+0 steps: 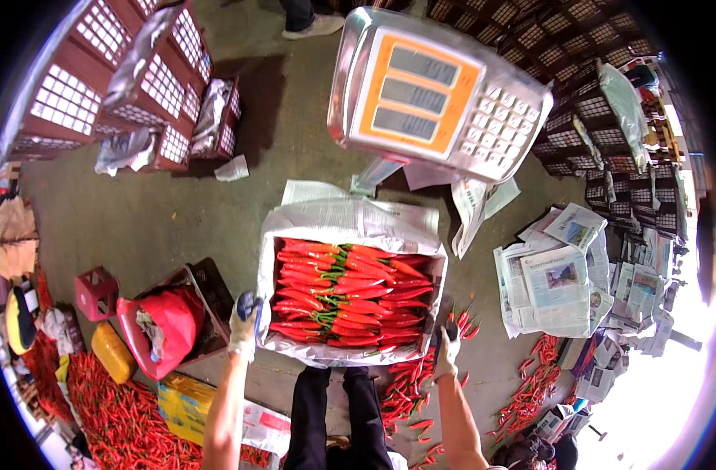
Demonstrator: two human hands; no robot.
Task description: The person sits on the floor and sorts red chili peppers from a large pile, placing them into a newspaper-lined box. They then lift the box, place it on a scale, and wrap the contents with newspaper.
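Note:
A crate lined with newspaper point(265, 270) is in front of my legs, filled with red chili peppers point(362, 294) laid in rows, their green stems meeting near the middle. The newspaper folds over the rim and hides most of the crate. My left hand point(246, 319), in a dark-and-white work glove, is closed on the crate's left side. On the right side my gloved right hand point(446, 352) grips it too, its fingers partly hidden. Just beyond stands a digital scale, its silver display head point(467, 90) raised on a post above the far edge.
Loose peppers point(409, 392) lie on the floor by my right leg, with a large heap point(107, 407) at lower left. Newspaper stacks point(558, 278) lie to the right. Brown crates point(158, 82) are stacked at the far left and far right. A pink bag point(174, 321) sits left.

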